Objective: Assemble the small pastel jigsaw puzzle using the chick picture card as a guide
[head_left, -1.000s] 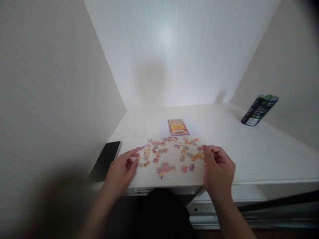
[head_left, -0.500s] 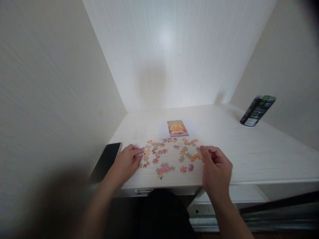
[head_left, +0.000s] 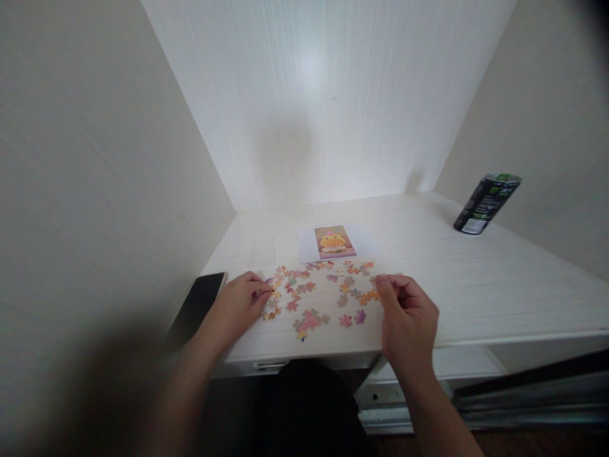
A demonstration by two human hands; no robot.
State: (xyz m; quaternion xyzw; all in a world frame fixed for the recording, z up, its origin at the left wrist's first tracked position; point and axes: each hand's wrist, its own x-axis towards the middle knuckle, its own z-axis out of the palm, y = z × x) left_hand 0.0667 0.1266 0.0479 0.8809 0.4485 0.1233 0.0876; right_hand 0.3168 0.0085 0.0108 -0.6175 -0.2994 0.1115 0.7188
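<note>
Loose jigsaw puzzle pieces [head_left: 292,289] in pink, orange, yellow and grey lie spread between my hands on the white desk. My left hand [head_left: 242,301] is at the left edge of the spread, its fingertips pinched on a yellowish puzzle piece [head_left: 273,291] with a dark dot. On the other side, my right hand [head_left: 409,311] has thumb and forefinger pressed together beside some orange pieces [head_left: 370,297]. What lies between those fingertips is hidden. Closer to the front edge, a joined pink and grey cluster [head_left: 310,322] lies flat.
Behind the pieces is a picture card [head_left: 335,242] showing a yellow figure, on a white sheet. A dark phone [head_left: 197,306] lies left of my left forearm. A black drink can [head_left: 486,204] stands at the right. Walls enclose the desk [head_left: 499,285] at the back and sides.
The fingertips of my left hand have closed together at the yellowish piece. My right hand keeps its pinch in about the same place. The whole view has shifted slightly.
</note>
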